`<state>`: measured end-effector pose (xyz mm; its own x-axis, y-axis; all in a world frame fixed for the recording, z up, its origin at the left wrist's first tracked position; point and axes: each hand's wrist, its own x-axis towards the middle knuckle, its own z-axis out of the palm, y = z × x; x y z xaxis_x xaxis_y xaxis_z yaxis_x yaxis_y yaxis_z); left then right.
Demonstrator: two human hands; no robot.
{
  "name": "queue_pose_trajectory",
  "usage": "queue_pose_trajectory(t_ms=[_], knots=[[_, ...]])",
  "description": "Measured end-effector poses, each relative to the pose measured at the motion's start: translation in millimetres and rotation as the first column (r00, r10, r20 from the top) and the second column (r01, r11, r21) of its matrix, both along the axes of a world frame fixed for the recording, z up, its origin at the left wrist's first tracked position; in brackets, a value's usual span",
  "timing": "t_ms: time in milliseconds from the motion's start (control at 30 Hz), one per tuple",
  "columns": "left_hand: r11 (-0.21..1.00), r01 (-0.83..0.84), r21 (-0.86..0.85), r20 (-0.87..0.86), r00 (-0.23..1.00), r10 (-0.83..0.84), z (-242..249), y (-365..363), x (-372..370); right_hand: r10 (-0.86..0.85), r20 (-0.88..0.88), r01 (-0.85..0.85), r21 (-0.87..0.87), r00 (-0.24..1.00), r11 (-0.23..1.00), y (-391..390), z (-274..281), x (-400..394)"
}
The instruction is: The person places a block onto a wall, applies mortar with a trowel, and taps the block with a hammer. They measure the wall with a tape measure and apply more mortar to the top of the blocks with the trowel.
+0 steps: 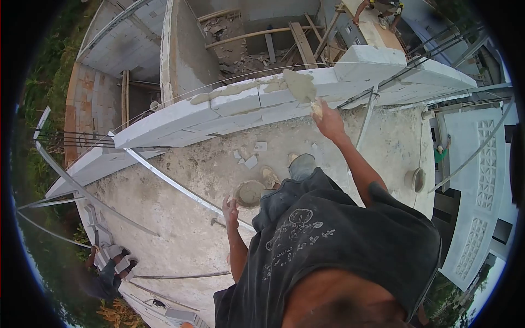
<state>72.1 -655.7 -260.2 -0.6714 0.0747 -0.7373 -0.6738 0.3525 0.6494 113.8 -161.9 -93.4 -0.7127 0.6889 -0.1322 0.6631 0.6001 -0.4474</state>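
My right hand [330, 121] is closed around the handle of a trowel [299, 86], whose blade carries grey mortar above the top of a low white block wall [236, 105]. An uneven strip of wet mortar [234, 89] lies along the wall's top edge, left of the blade. Lower down, my left hand [230, 212] hangs with its fingers apart and nothing visible in it. Close beside it, by my feet, stands a round bucket [238, 189] with grey mortar inside.
Broken block pieces [251, 162] lie on the concrete floor [180, 229]. A metal bar [175, 182] slants from the wall toward my legs. Another bucket [419, 180] is at right. Other people appear at lower left [112, 268], top right [385, 8] and far right [441, 154].
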Motion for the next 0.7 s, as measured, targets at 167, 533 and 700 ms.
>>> queue_pose_trajectory(t_ms=[167, 533, 700], knots=[[0.979, 0.165, -0.119, 0.153, 0.977, -0.146, -12.3, -18.6, -0.2, -0.085, -0.042, 0.084, -0.037, 0.995, 0.996, 6.5, -20.2, 18.4], [0.987, 0.159, 0.025, 0.098, 0.982, -0.161, -17.9, 2.8, -4.1, -0.543, -0.116, 0.246, -0.800, 0.832, 0.547, -38.1, -17.5, -26.4], [0.999, 0.050, 0.012, 0.043, 0.998, -0.050, -7.1, -4.0, 11.3, -0.435, -0.188, 0.061, -0.865, 0.881, 0.498, -118.3, -18.1, -92.9]])
